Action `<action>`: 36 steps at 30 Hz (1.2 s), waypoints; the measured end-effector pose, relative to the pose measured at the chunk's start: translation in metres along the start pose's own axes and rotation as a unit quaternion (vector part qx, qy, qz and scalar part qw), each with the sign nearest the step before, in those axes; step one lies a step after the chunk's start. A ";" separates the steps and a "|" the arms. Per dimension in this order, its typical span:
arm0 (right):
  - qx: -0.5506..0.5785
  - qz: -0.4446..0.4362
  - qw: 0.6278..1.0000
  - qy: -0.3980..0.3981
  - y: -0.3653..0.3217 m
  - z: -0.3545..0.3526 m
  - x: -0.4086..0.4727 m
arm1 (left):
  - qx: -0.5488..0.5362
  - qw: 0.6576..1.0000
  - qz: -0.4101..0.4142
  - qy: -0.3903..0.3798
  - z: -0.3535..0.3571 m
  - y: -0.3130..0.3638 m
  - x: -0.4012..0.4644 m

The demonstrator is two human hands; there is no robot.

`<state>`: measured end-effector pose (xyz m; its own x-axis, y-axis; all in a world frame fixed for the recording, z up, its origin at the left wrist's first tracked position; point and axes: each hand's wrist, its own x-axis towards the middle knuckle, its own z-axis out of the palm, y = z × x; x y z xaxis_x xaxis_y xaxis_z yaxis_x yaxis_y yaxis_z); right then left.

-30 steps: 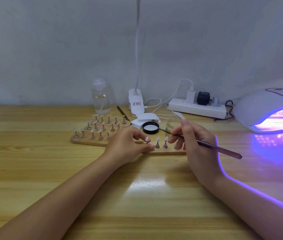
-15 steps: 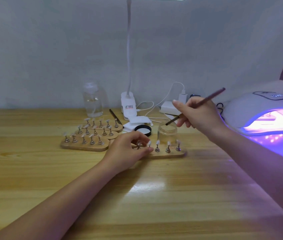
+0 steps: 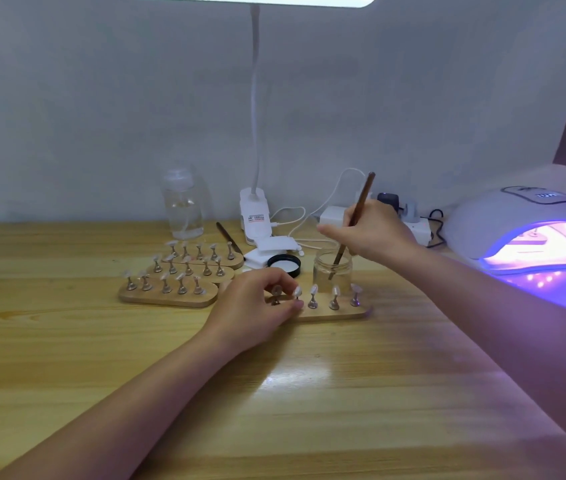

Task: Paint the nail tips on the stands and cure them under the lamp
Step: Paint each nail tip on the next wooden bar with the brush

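Loading step: at frame centre the right hand (image 3: 375,233) grips the brush (image 3: 354,223), its tip dipped in the jar (image 3: 331,271). The left hand (image 3: 257,306) pinches a nail-tip stand (image 3: 298,295) on the nearest board (image 3: 337,313). Next, I judge, the brush must lift out and reach that tip; the lamp (image 3: 531,230) glows at right.

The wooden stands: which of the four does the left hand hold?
The front right stand, just before the glass jar. The left hand grips its left end; the other three, grouped further left, are untouched.
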<state>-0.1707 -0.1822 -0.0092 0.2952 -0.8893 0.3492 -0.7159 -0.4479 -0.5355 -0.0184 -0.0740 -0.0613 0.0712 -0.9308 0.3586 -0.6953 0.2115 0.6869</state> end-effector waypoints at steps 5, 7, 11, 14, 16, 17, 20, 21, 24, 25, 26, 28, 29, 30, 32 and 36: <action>0.107 0.072 0.989 0.075 0.010 -0.011 0.005 | 0.036 0.999 0.027 0.013 0.001 -0.002 -0.002; 0.134 0.098 0.982 0.086 0.016 -0.011 0.005 | 0.042 0.998 0.040 0.022 0.003 -0.002 -0.003; 0.166 0.116 0.974 0.107 0.025 -0.012 0.005 | 0.031 0.996 0.065 0.046 0.004 -0.003 -0.004; 0.171 0.113 0.971 0.126 0.029 -0.016 0.004 | -0.004 0.993 0.100 0.059 0.001 -0.001 -0.005; 0.172 0.110 0.969 0.142 0.031 -0.019 0.003 | -0.031 0.990 0.114 0.077 0.000 0.001 -0.005; 0.174 0.108 0.967 0.153 0.032 -0.020 0.002 | -0.045 0.989 0.114 0.088 -0.001 0.001 -0.006; 0.208 0.090 0.951 0.209 0.031 -0.018 -0.005 | -0.072 0.985 0.109 0.116 -0.002 0.003 -0.006; 0.230 0.080 0.943 0.227 0.028 -0.017 -0.009 | -0.079 0.984 0.110 0.119 -0.002 0.003 -0.007; 0.292 0.036 0.927 0.234 0.016 -0.006 -0.031 | -0.109 0.984 0.095 0.108 -0.003 0.002 -0.008; 0.320 0.008 0.919 0.230 0.011 0.001 -0.040 | -0.115 0.984 0.089 0.107 -0.003 0.001 -0.008; 0.352 -0.024 0.907 0.229 0.006 0.007 -0.051 | -0.121 0.983 0.086 0.108 -0.003 0.001 -0.009; 0.394 -0.101 0.884 0.231 -0.002 0.017 -0.071 | -0.129 0.981 0.088 0.116 -0.003 0.001 -0.010; 0.384 -0.136 0.884 0.229 -0.005 0.019 -0.077 | -0.128 0.980 0.092 0.121 -0.002 0.001 -0.010; 0.366 -0.161 0.890 0.221 -0.008 0.020 -0.081 | -0.126 0.980 0.093 0.125 -0.002 0.001 -0.010; 0.352 -0.164 0.899 0.203 -0.010 0.020 -0.084 | -0.116 0.980 0.092 0.130 -0.002 0.000 -0.010; 0.371 -0.152 0.900 0.172 -0.011 0.026 -0.090 | -0.117 0.981 0.085 0.132 -0.002 -0.002 -0.009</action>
<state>-0.1729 -0.0996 -0.0545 0.1017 -0.6915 0.7152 0.0212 -0.7172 -0.6965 -0.0164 -0.0653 -0.0652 0.1728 -0.7732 0.6101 -0.5318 0.4481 0.7186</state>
